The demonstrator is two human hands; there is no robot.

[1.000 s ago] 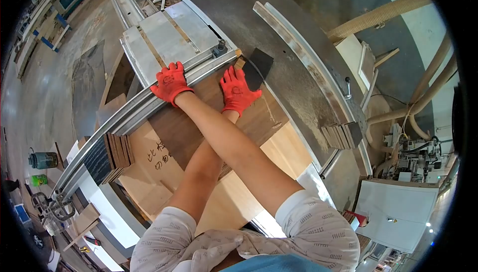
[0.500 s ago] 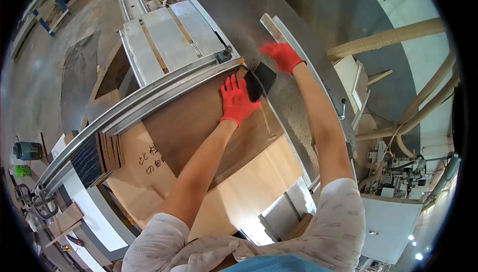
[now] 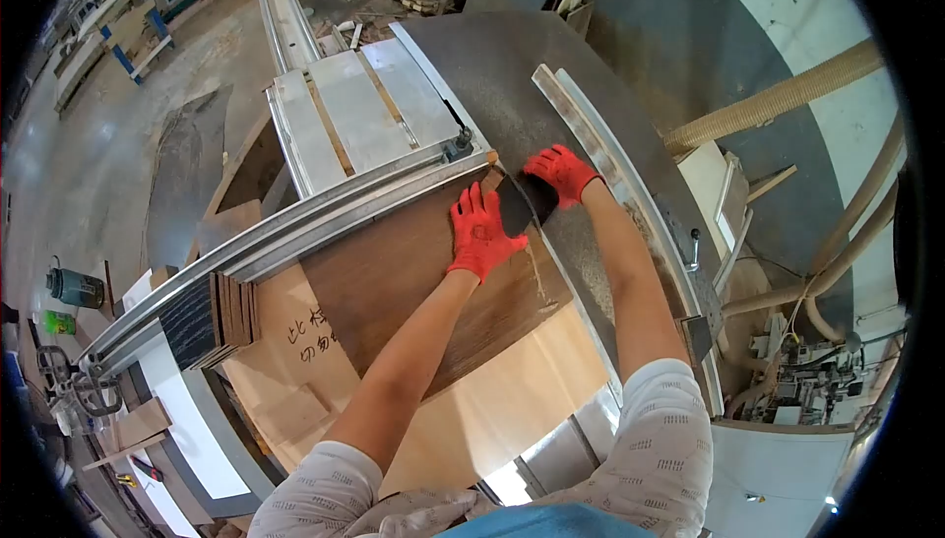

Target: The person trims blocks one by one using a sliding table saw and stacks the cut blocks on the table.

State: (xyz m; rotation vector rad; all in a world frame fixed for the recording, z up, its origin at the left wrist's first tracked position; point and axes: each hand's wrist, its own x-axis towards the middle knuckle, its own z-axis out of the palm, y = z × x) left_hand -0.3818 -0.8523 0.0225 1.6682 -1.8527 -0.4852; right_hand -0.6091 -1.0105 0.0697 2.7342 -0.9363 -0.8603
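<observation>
My left hand (image 3: 482, 233), in a red glove, lies with fingers spread on a brown wood-grain board (image 3: 394, 282), its thumb side against a small dark panel (image 3: 514, 205). At the panel's right edge, my right hand (image 3: 561, 176), also in a red glove, has its fingers bent over it; the hand partly hides the grip. The brown board rests on a pale plywood sheet (image 3: 502, 390) beside a long metal fence (image 3: 295, 228). Dark sawdust-covered machine table (image 3: 492, 65) lies under and beyond my right hand.
A metal guide rail (image 3: 620, 174) runs right of my right arm. Stacked dark strips (image 3: 236, 312) stand by the fence at left. A slatted sliding table (image 3: 345, 105) is beyond it. Ribbed hoses (image 3: 778, 95) hang at right. A jug (image 3: 75, 285) stands far left.
My right hand has come down and left from above the machine table onto the dark panel's edge. My left hand stays on the brown board. The whole view has shifted slightly.
</observation>
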